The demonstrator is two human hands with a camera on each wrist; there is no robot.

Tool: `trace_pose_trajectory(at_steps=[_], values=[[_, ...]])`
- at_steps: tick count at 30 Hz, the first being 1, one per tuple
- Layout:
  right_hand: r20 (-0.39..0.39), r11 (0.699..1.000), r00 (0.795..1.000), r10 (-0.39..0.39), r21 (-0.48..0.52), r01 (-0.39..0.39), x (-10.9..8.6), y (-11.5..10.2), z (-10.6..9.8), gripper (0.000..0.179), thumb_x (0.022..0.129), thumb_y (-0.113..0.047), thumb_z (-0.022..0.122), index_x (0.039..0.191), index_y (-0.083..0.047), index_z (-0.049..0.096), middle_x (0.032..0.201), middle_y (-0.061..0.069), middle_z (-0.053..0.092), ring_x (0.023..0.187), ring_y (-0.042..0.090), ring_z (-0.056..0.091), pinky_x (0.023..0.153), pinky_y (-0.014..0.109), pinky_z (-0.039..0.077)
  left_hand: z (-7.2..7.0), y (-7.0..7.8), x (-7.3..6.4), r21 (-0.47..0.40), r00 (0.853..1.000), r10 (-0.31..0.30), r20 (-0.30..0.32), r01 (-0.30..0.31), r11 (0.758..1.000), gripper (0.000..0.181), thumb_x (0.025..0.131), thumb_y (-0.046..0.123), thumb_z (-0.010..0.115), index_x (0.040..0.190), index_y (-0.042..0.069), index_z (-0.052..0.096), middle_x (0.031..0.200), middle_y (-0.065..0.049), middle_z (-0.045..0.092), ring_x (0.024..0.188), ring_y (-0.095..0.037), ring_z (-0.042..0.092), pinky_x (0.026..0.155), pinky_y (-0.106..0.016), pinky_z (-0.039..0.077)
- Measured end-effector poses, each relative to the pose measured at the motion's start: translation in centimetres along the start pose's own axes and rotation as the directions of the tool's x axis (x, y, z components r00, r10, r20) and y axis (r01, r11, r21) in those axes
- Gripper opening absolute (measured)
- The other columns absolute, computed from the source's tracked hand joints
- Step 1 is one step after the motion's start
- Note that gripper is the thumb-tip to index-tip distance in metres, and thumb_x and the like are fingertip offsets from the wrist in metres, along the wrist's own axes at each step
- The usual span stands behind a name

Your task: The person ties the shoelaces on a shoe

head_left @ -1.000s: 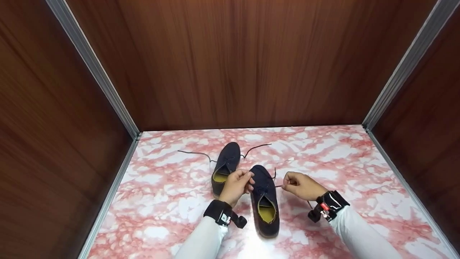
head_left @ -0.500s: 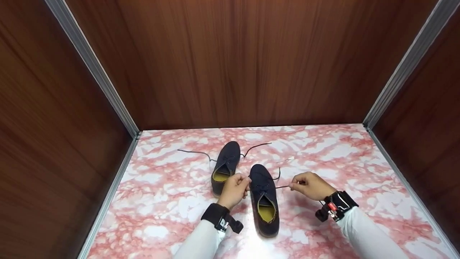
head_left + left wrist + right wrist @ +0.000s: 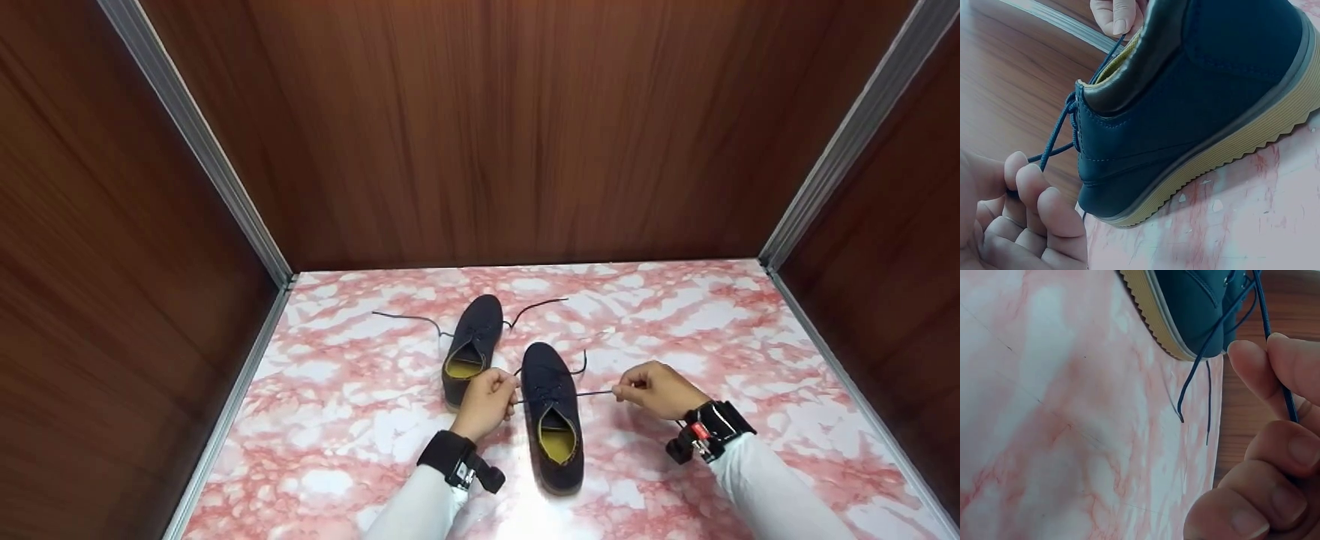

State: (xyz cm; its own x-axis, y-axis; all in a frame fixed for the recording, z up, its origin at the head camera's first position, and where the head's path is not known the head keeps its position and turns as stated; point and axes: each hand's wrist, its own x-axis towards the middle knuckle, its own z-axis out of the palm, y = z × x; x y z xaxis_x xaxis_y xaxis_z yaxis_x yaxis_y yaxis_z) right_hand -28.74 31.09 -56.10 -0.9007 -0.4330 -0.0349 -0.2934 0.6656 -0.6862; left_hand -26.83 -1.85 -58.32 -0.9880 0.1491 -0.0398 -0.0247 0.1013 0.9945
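Navy shoe, yellow lining (image 3: pixel 553 420), upright on pink-marbled desk (image 3: pixel 322 435), between the hands; toe toward back wall (image 3: pixel 525 150). Left hand (image 3: pixel 486 403) pinching its lace (image 3: pixel 596 392) close by the shoe's left side; right hand (image 3: pixel 661 390) pinching the lace well out to the right, strand taut. Second navy shoe (image 3: pixel 477 322) just left, farther back, laces splayed both sides

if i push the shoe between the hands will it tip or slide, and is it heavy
The shoe probably won't tip easily: it stands upright on its sole. The sole's toothed edge suggests some grip against sliding. The hollow, yellow-lined opening hints at low weight for its size.
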Motion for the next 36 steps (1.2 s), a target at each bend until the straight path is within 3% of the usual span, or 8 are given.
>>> trace_pose_trajectory(at_steps=[4, 12, 17, 24, 32, 36], values=[[0.01, 1.0, 1.0, 0.006, 0.013, -0.006, 0.0, 0.0, 0.2, 0.024, 0.1, -0.026, 0.071, 0.087, -0.006, 0.076, 0.084, 0.014, 0.073, 0.065, 0.0, 0.048, 0.061, 0.019, 0.04, 0.1, 0.0, 0.0, -0.038, 1.0, -0.015, 0.001, 0.015, 0.999, 0.023, 0.104, 0.011, 0.057, 0.105, -0.011, 0.063, 0.072, 0.0, 0.061, 0.055, -0.007, 0.055, 0.053, -0.022, 0.05], [0.013, 1.0, 1.0, -0.013, -0.015, 0.013, 0.2, -0.2, 0.4, 0.019, 0.102, -0.023, 0.068, 0.095, -0.005, 0.072, 0.077, -0.003, 0.062, 0.07, 0.0, 0.051, 0.067, 0.02, 0.043, 0.1, 0.2, 0.1, -0.066, 1.0, -0.029, -0.003, 0.029, 0.997, 0.021, 0.104, 0.011, 0.058, 0.105, -0.009, 0.063, 0.079, -0.012, 0.069, 0.058, -0.007, 0.058, 0.054, -0.022, 0.052], [-0.052, 0.997, 0.998, -0.032, -0.073, 0.028, 0.2, -0.6, 0.5, 0.014, 0.098, -0.02, 0.072, 0.09, -0.01, 0.074, 0.08, -0.005, 0.062, 0.074, 0.001, 0.051, 0.069, 0.021, 0.044, 0.2, 0.5, 0.0, -0.067, 1.0, -0.02, -0.009, 0.02, 0.998, 0.019, 0.104, 0.01, 0.058, 0.104, -0.008, 0.063, 0.077, -0.008, 0.068, 0.058, -0.007, 0.058, 0.053, -0.019, 0.051], [-0.152, 0.986, 0.985, -0.077, -0.157, 0.053, 0.3, -0.9, 0.9, 0.014, 0.092, -0.021, 0.08, 0.079, -0.022, 0.075, 0.079, -0.006, 0.058, 0.073, 0.003, 0.048, 0.068, 0.022, 0.041, 0.3, 0.8, 0.0, -0.055, 1.0, -0.009, -0.021, 0.008, 0.998, 0.021, 0.102, 0.01, 0.06, 0.105, -0.01, 0.063, 0.08, -0.015, 0.071, 0.058, -0.007, 0.059, 0.053, -0.018, 0.05], [-0.115, 0.993, 0.993, -0.022, -0.115, 0.009, 0.4, -1.4, 0.4, 0.011, 0.094, -0.021, 0.078, 0.085, -0.014, 0.078, 0.071, -0.005, 0.065, 0.063, 0.001, 0.049, 0.06, 0.021, 0.042, 0.2, 1.0, 0.0, -0.041, 1.0, 0.003, -0.028, -0.004, 0.999, 0.021, 0.102, 0.01, 0.059, 0.105, -0.011, 0.063, 0.076, -0.01, 0.07, 0.057, -0.007, 0.059, 0.053, -0.018, 0.05], [-0.108, 0.995, 0.994, -0.023, -0.103, 0.012, 0.5, -1.4, 0.3, 0.012, 0.095, -0.021, 0.077, 0.086, -0.013, 0.078, 0.065, -0.005, 0.06, 0.058, 0.001, 0.048, 0.056, 0.021, 0.041, 0.2, 1.0, 0.1, -0.051, 1.0, 0.003, -0.027, -0.004, 0.999, 0.023, 0.102, 0.009, 0.059, 0.106, -0.013, 0.062, 0.077, -0.012, 0.071, 0.057, -0.007, 0.058, 0.053, -0.018, 0.05]])
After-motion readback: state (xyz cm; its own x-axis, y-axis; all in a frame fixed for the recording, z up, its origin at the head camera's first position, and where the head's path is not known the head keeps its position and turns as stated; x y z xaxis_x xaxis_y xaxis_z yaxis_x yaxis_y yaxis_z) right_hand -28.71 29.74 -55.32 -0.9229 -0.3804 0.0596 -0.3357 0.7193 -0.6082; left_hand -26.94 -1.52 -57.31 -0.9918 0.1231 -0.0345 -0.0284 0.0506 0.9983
